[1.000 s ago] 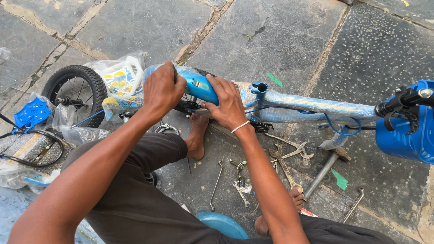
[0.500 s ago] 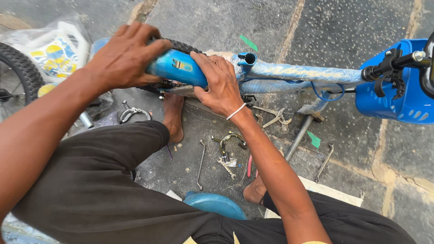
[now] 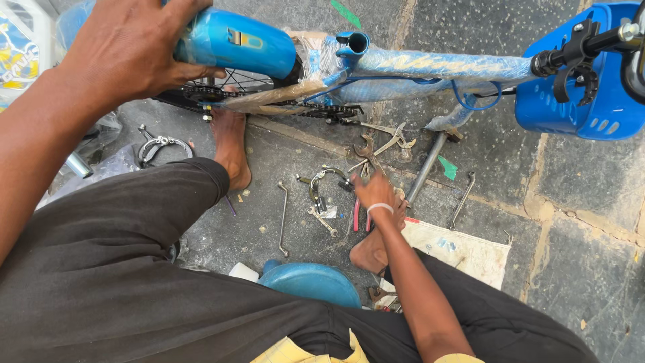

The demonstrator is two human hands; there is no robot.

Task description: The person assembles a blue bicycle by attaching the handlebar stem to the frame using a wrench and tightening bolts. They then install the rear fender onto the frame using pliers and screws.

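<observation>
The mudguard [image 3: 232, 42] is showing glossy blue, the basket [image 3: 578, 101] a deeper blue. The frame [image 3: 437, 67] is gleaming blue under clear wrap (with yellowish streaks). The pliers [image 3: 357, 216] are showing pink handles, and the trousers [image 3: 114, 269] are looking black.

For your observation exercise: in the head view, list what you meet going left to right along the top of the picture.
left hand → blue mudguard → seat tube opening → wrapped frame tube → blue front basket

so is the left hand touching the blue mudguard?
Touching. The head view shows the left hand lying on the blue mudguard, its fingers wrapped over and under its end.
</observation>
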